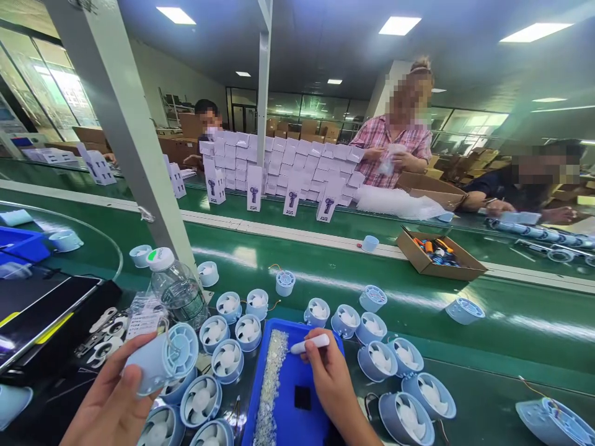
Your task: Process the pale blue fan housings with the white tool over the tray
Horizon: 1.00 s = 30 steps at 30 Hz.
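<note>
My left hand (109, 396) grips a light-blue fan housing (151, 365) by its side, its ribbed end with a wire facing right. In my right hand (328, 375) is a white pen-shaped tool (309, 342), pinched between thumb and fingers. Its tip points left, close to a strip of small clear pieces (269, 384); whether it touches them I cannot tell. Those pieces lie along the left side of a blue tray (287, 409), which also holds a black square (302, 397). Fans with white blades (202, 399) stand on both sides of the tray, several of them (379, 359).
A clear bottle (179, 291) stands beside a slanted metal post (134, 124). Beyond the green belt (325, 266) are stacked white boxes (288, 161) and a cardboard box (427, 263) of small parts. Several people (395, 142) sit or stand across the line.
</note>
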{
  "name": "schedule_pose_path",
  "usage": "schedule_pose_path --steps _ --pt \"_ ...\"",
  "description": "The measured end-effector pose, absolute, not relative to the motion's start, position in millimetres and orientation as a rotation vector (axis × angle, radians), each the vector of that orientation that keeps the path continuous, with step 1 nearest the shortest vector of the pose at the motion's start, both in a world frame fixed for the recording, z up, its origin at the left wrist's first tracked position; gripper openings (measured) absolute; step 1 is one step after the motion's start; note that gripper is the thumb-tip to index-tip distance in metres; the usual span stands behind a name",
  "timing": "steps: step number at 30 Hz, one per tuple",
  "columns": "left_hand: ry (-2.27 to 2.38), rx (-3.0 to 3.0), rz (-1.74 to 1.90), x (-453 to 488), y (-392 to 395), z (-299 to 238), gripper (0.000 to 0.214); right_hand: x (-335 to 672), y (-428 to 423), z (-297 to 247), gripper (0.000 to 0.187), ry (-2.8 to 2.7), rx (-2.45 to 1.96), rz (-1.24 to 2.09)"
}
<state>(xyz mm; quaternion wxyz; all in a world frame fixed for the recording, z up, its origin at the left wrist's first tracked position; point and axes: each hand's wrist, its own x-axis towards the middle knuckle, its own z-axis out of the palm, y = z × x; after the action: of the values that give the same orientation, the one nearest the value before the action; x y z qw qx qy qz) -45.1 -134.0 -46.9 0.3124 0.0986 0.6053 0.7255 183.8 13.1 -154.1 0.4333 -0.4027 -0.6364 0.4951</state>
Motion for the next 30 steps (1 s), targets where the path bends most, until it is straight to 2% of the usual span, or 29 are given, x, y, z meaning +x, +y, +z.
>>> schedule_pose_path --steps 7,15,22,30 --pt "1.488 0.186 1.922 -48 -131 -50 0.048 196 9 -137 0.025 -1.914 -1.018 0.943" --pt "1.482 0.156 1.974 -38 -128 -46 0.04 236 -15 -160 0.034 -1.53 -1.24 0.799" --pt "1.446 0.085 1.836 -36 -125 -52 0.051 240 -27 -159 0.03 -1.608 -1.176 0.697" --pt "1.46 0.149 1.837 -39 -128 -55 0.054 244 -31 -173 0.022 -1.65 -1.147 0.652"
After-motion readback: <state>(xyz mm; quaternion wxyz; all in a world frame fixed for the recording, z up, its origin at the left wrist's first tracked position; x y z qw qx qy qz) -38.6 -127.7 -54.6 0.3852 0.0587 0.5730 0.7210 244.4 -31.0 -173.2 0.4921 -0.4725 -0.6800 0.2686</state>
